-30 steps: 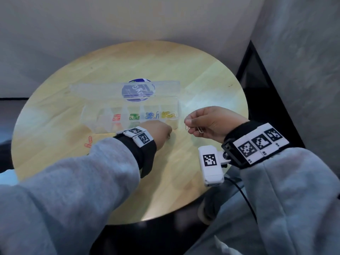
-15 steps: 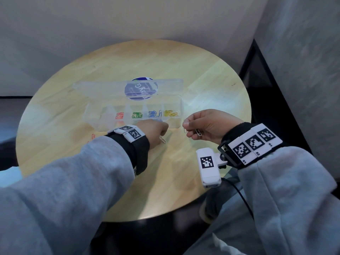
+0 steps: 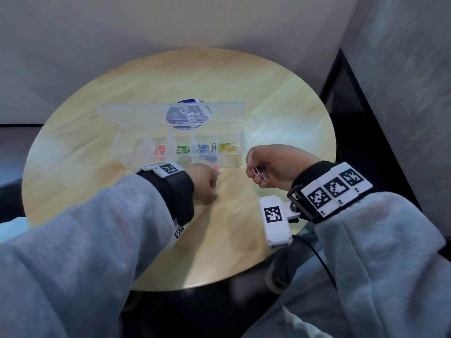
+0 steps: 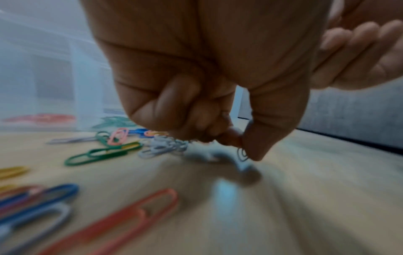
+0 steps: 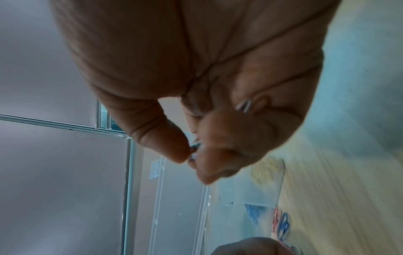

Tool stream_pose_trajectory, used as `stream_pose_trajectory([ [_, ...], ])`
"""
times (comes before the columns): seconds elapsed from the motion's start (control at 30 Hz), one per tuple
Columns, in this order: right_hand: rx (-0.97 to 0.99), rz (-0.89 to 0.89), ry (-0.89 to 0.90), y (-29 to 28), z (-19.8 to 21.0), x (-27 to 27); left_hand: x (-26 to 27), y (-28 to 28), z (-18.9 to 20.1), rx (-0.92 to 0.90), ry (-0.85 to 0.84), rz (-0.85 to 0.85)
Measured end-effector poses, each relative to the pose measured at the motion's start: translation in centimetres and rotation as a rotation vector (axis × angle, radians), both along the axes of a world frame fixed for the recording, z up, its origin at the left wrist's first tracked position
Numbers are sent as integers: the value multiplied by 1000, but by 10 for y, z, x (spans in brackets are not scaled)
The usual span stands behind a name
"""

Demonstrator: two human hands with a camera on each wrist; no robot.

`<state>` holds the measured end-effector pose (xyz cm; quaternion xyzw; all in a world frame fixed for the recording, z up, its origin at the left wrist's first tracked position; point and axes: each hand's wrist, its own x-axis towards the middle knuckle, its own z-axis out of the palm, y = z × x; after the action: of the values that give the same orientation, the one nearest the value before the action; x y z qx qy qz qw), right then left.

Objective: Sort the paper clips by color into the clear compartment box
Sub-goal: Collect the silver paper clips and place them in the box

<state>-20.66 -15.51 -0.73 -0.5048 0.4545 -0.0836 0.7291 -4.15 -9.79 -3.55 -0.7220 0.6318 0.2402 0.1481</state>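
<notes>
Round wooden tabletop (image 3: 219,76) of pale, light-grained planks, with soft patches of reflected light toward its left and right edges. Behind it, a plain off-white wall (image 3: 170,20) meets a grey, mottled wall (image 3: 402,69) at a corner on the right. A dark vertical panel (image 3: 346,98) runs along the foot of the grey wall, just beside the tabletop's right edge. Dark floor (image 3: 195,311) below the near edge of the tabletop. A dark horizontal band (image 3: 14,124) crosses the off-white wall at far left. Lighting even and diffuse, without hard shadows.
</notes>
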Motion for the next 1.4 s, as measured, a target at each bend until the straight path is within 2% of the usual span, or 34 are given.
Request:
stream_pose_trajectory([
  [0.07, -15, 22, 18, 0, 0, 2, 8, 6, 4, -25, 88, 54],
  [0.2, -40, 37, 49, 1, -2, 12, 31, 19, 14, -42, 566, 391],
  [0.3, -64, 103, 104, 5, -4, 24, 44, 28, 20, -106, 833, 623],
  [0.37, -93, 142, 138, 7, -4, 33, 49, 31, 24, -163, 955, 757],
  [0.43, -147, 188, 177, 9, -6, 41, 53, 34, 26, -197, 988, 826],
  [0.5, -213, 229, 221, 10, -9, 47, 56, 35, 26, -190, 934, 845],
  [0.57, -275, 275, 288, 12, -11, 51, 58, 36, 24, -166, 815, 781],
  [0.63, -341, 332, 369, 15, -12, 55, 59, 37, 21, -158, 603, 603],
  [0.73, -419, 413, 452, 19, -11, 61, 56, 38, 15, -181, 166, 312],
  [0.8, -503, 457, 495, 20, -12, 65, 54, 36, 11, -176, 39, 235],
  [0.9, -626, 499, 576, 20, -14, 69, 52, 31, 4, -163, -2, 171],
  [1.1, -674, 560, 625, 19, -19, 75, 43, 24, -1, -166, -55, 87],
  [1.4, -724, 566, 673, 16, -24, 71, 42, 27, -4, -181, -59, 100],
])
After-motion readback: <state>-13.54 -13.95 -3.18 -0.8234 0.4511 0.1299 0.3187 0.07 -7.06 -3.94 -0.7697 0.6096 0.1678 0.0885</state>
